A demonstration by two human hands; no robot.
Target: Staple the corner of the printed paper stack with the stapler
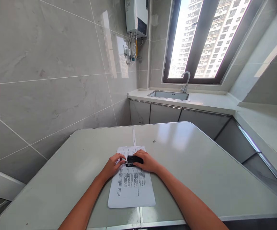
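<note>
A black stapler (135, 159) rests over the upper half of a printed sheet of paper (131, 198) on the table. My right hand (148, 161) is wrapped round the stapler's right end. A silvery metal part shows below its black top, above a dark base. At the stapler's left end, my left hand (114, 164) is closed in a pinch, its thumb and forefinger by the metal part. Whatever lies between those fingertips is too small to make out. Beyond the paper, small metallic pieces (154, 141), possibly staples, lie on the table.
The pale table (64, 179) has a seam down its middle and a metal front edge. Tiled wall (57, 99) stands to the left. Across the back runs a counter (210, 98) with a sink (169, 95) and faucet (186, 81); a water heater (136, 17) hangs above.
</note>
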